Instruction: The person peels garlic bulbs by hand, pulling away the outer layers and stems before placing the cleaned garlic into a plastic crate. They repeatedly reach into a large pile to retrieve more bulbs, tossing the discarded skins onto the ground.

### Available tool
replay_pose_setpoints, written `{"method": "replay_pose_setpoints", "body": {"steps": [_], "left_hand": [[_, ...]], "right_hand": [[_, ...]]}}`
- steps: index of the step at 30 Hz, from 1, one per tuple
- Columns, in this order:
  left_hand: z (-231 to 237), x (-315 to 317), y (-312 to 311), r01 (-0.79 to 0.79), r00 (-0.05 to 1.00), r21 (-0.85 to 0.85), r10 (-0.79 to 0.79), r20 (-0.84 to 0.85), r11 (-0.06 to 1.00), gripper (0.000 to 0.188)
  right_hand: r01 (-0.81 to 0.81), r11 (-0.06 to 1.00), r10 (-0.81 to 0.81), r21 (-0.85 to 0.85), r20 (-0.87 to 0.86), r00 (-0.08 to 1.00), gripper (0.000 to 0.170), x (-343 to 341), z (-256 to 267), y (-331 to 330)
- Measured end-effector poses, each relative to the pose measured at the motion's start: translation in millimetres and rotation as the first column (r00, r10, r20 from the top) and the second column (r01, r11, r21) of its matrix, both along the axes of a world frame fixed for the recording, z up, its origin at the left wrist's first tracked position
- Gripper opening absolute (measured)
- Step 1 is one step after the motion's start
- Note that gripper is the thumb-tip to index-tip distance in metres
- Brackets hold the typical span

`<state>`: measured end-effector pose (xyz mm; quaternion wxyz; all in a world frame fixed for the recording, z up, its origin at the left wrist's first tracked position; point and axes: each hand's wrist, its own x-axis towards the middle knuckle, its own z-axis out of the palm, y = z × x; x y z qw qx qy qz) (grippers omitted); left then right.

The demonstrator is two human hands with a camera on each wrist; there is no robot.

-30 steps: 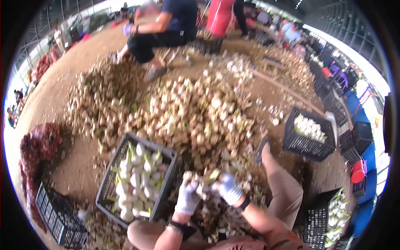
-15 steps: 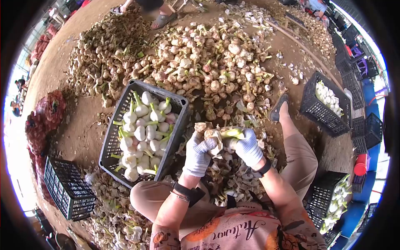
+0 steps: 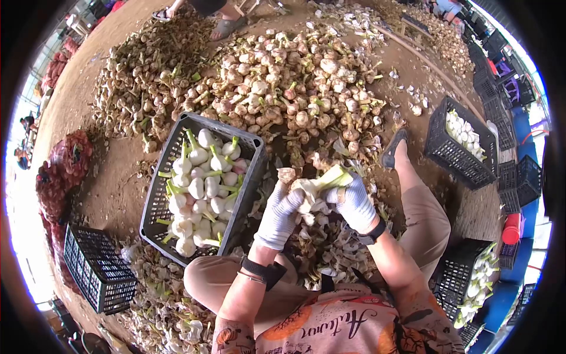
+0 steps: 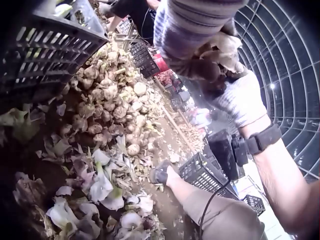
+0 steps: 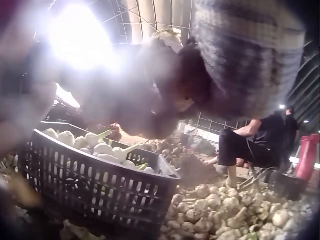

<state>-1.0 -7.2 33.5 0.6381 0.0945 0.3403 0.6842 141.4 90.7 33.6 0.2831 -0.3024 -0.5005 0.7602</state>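
Note:
Both hands wear white striped knit gloves and meet over the lap in the head view. My left hand (image 3: 278, 217) grips a garlic bulb (image 3: 306, 192) with its thumb across the near side. A tan-brown piece shows at the top of those fingers. My right hand (image 3: 355, 205) pinches the pale green stalk (image 3: 331, 177), which points up and right. Loose papery skin hangs below the bulb. In the left wrist view the skin (image 4: 225, 47) shows between the gloves; in the right wrist view the held garlic is mostly dark and blurred.
A black crate (image 3: 250, 141) of cleaned garlic stands left of the hands. Unpeeled garlic (image 3: 295, 88) is heaped ahead, and peeled skins (image 3: 330, 248) cover the ground below. Other crates of garlic (image 3: 457, 147) stand right. A red net sack (image 3: 65, 171) and another black crate (image 3: 100, 268) lie left.
The head view has tipped down from the seated person ahead toward the lap. The stalk now angles up more steeply, and more loosened white skin hangs from the bulb.

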Motion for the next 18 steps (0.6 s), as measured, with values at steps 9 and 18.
{"method": "replay_pose_setpoints", "body": {"steps": [9,18], "left_hand": [[1,0,-5,-0.060,0.979,-0.061,0.071,0.191,0.996,0.047],[-33,-8,-22,0.009,0.905,0.047,-0.028,0.425,0.999,0.047]], "right_hand": [[0.026,0.907,-0.130,-0.420,-0.221,0.966,0.017,1,-1,-13],[-0.072,0.954,0.072,-0.290,-0.011,0.997,0.035,-1,-3,17]]}}
